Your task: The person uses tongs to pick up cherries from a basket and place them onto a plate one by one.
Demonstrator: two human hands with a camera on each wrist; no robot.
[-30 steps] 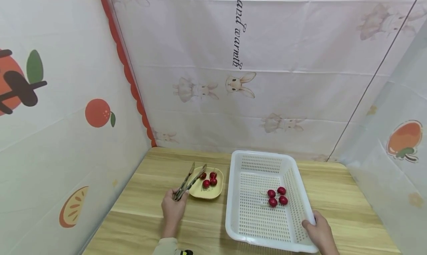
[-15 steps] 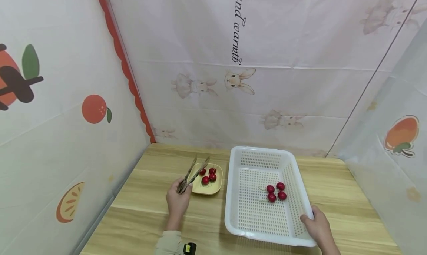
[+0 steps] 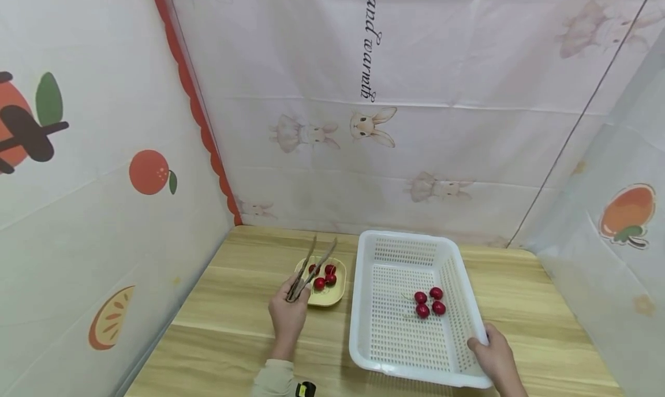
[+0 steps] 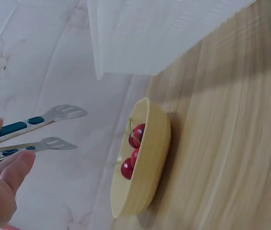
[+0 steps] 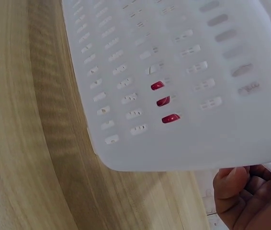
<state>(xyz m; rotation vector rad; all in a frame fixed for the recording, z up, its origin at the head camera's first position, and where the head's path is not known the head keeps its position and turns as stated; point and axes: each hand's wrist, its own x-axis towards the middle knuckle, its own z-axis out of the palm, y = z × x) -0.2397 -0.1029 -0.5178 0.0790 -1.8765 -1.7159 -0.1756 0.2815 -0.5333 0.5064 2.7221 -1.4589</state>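
Observation:
In the head view my left hand (image 3: 288, 317) holds a pair of tongs (image 4: 28, 125) with dark teal grips. Their two slotted tips are spread apart with nothing between them, above a yellow dish (image 3: 332, 298). Several red cherries (image 3: 319, 283) with stems lie in the dish. To the right is a large white plastic basket (image 3: 387, 339) with slotted walls. Several more cherries (image 3: 422, 311) sit on its floor. My right hand (image 3: 496, 356) grips the basket's rim at the near right corner, the thumb on the inner side.
Wooden tabletop (image 3: 218, 328) lies under everything. A printed cloth wall (image 3: 447, 143) rises behind the table, with a fruit-patterned wall (image 3: 192, 270) at the left and another (image 3: 587, 258) at the right. The basket's tall side stands close beside the dish.
My left hand has moved right and a little forward, bringing the spread tongs over the dish. The right hand keeps its grip on the basket; the cherries lie as before.

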